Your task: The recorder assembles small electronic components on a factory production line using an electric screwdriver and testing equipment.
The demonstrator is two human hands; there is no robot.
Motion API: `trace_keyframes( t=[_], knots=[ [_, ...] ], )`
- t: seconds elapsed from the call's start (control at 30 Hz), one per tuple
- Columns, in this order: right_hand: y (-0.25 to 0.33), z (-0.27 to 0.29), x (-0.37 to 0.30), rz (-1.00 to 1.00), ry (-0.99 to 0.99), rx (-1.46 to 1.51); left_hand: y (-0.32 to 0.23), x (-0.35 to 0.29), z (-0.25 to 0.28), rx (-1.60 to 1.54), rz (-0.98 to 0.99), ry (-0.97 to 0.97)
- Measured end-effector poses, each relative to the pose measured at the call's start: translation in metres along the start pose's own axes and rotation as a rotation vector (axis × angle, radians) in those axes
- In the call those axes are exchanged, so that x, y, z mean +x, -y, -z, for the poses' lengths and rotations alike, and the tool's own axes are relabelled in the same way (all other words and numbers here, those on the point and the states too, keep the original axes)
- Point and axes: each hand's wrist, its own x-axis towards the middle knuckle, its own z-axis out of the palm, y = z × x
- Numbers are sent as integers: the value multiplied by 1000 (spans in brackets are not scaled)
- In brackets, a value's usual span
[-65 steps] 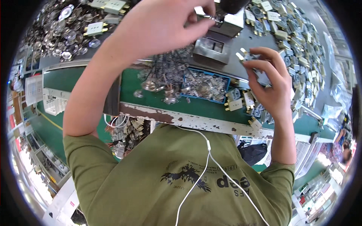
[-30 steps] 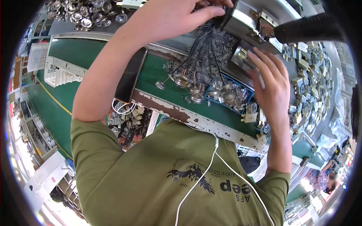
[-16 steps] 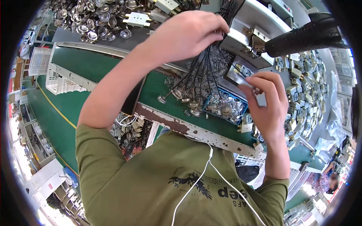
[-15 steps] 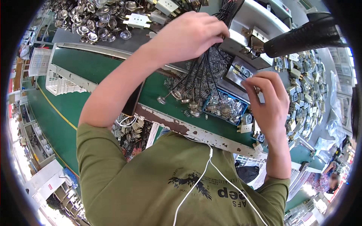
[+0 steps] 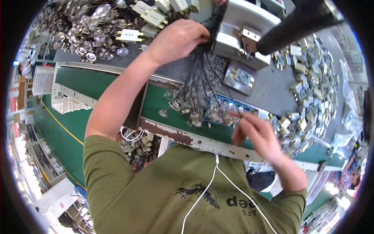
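Note:
My left hand [image 5: 180, 42] is curled at the top of a bundle of thin black wires [image 5: 202, 68], its fingertips pinched at the strands. Small round metal cups [image 5: 163, 112] hang at the wires' lower ends. My right hand [image 5: 259, 136], partly smeared by motion, reaches over the near right side of a blue tray [image 5: 233, 100] of small metal parts. Its index finger points into the tray and the thumb stands apart. Beyond it, a small pale housing with brass-coloured prongs [image 5: 242, 77] sits on a metal block [image 5: 236, 86].
A press-like machine [image 5: 233, 45] with a thick black-wrapped handle [image 5: 298, 29] stands behind the block. Metal cups [image 5: 97, 33] are heaped at the far left, beside white plug housings [image 5: 130, 36]. Several more housings [image 5: 302, 91] are piled at right. A chipped table rail [image 5: 187, 138] runs before me.
My right hand has left the housing on the block and come down toward the blue tray. My left hand stays at the black wires, while the whole view has shifted slightly.

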Motion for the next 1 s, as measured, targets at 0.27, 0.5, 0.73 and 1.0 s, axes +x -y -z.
trace_keyframes(
  t=[0.27,0.5,0.73,1.0],
  knots=[
    [8,39,18,438,-334,-1002,-83,38,18,-173,128,82],
    [-15,36,19,380,-403,-797,-92,44,-20,-196,-5,215],
    [-24,37,19,413,-398,-742,-94,42,-33,-157,10,224],
    [-16,34,7,400,-383,-615,-101,47,-27,-124,25,236]
  ],
)
